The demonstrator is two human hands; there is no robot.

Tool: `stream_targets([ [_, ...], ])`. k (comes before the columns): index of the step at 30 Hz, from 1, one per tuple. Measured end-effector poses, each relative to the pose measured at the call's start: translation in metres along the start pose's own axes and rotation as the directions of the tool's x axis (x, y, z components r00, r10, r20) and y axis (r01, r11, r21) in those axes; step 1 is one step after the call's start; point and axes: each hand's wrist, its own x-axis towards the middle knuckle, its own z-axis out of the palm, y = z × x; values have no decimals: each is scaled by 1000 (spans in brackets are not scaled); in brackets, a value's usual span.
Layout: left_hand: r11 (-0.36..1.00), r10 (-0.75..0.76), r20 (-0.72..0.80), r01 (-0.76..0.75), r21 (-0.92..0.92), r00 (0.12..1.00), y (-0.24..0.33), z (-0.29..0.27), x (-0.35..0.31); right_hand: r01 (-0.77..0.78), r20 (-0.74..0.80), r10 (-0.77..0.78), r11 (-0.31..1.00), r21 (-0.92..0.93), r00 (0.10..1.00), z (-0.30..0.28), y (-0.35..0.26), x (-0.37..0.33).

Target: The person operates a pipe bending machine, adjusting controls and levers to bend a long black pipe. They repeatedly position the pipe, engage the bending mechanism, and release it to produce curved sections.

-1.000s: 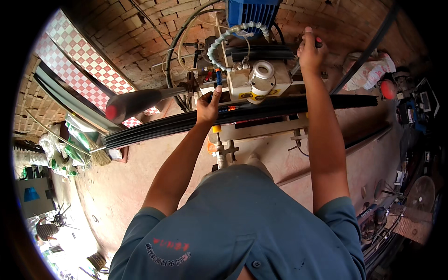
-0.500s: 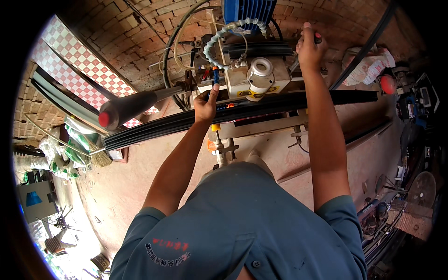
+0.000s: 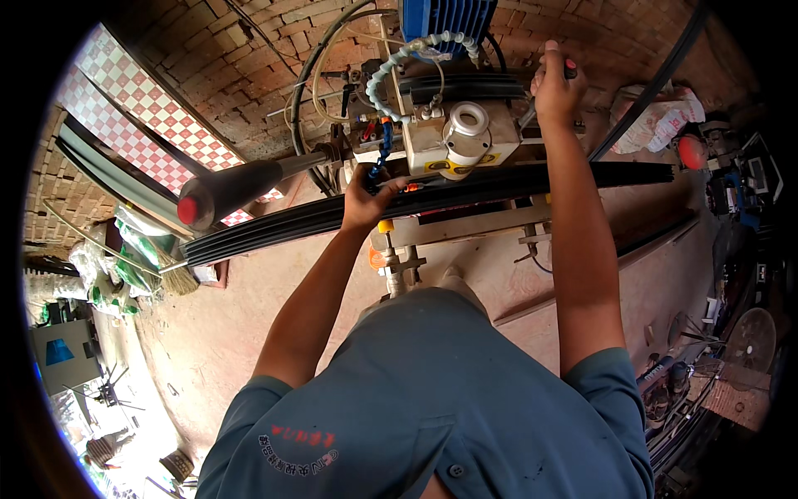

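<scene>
Long black ribbed profiles (image 3: pixel 274 223) lie across the machine in front of me, running from lower left to upper right. My left hand (image 3: pixel 368 201) is over them, its fingers curled at the lower part of a blue segmented hose (image 3: pixel 385 143). The thumb lies across the hose, close to its orange tip (image 3: pixel 411 188), and partly covers it. At the upper right, my right hand (image 3: pixel 559 93) is closed round a lever handle whose red end cap (image 3: pixel 570 69) shows beside the fingers. Between the hands stands a cream machine head (image 3: pixel 422 141) with a white round fitting (image 3: pixel 468 121).
A blue finned motor (image 3: pixel 449 29) and a pale segmented hose (image 3: pixel 376 87) are behind the head. A thick dark handle with a red end (image 3: pixel 189 212) juts out left. Yellow-topped clamp hardware (image 3: pixel 386 226) stands below the profiles. Bags (image 3: pixel 661 116) lie at right.
My left hand has moved slightly down, and its thumb has swung from pointing up to lying rightward across the blue hose. My right hand has barely shifted on the lever.
</scene>
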Motion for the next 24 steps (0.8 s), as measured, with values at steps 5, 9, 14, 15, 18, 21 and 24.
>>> stream_targets([
  [5, 897, -15, 70, -18, 442, 997, -2, -13, -3, -12, 2, 12, 1000, -1, 1000, -1, -1, 0],
  [9, 849, -91, 88, 32, 527, 992, -11, -21, -5, 18, 44, -18, 1000, 3, 999, -4, 3, 1],
  [14, 834, -73, 47, 35, 550, 996, -18, -17, -7, 18, 45, -18, 1000, -8, 999, -6, 6, 3],
  [15, 829, -58, 44, 23, 558, 997, -19, -16, -7, 18, 37, -18, 1000, -5, 999, -5, 5, 2],
  [18, 818, -18, 39, -7, 575, 999, -21, -15, -7, 17, 9, -16, 1000, -2, 1000, -1, 3, 0],
  [21, 813, -6, 37, -17, 582, 999, -20, -15, -8, 21, -15, -21, 1000, -5, 1000, 4, -2, -3],
  [24, 823, -4, 38, -19, 568, 999, -21, -14, -8, 23, -8, -23, 1000, 6, 1000, 2, 0, -1],
])
